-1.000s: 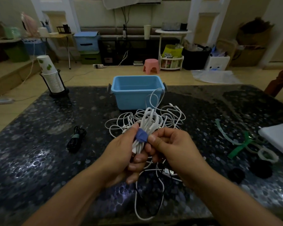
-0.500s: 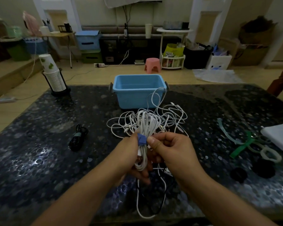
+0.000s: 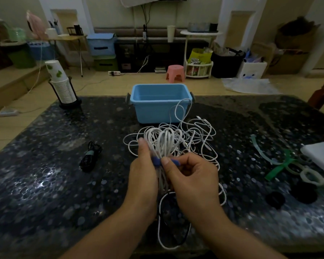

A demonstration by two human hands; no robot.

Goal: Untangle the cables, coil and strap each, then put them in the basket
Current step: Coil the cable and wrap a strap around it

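Observation:
My left hand (image 3: 144, 171) grips a coiled white cable (image 3: 162, 143) at its middle, above the dark table. My right hand (image 3: 192, 176) pinches a blue strap (image 3: 157, 161) that runs round the coil. Behind and beneath the coil lies a tangle of white cables (image 3: 198, 135), with one loop reaching the table's near edge. The blue basket (image 3: 158, 104) stands just beyond the tangle, with nothing visible inside. A coiled black cable (image 3: 91, 156) with a teal strap lies on the table to the left.
Green and pale straps (image 3: 277, 163) and white rings (image 3: 311, 177) lie on the right, beside a white sheet (image 3: 322, 156). Two black discs (image 3: 275, 199) sit nearer the front right. A stack of paper cups (image 3: 61, 85) stands at the far left corner.
The blue strap has been drawn further round the coil, its end now sticking out to the right past my right thumb. Both hands stay in about the same place.

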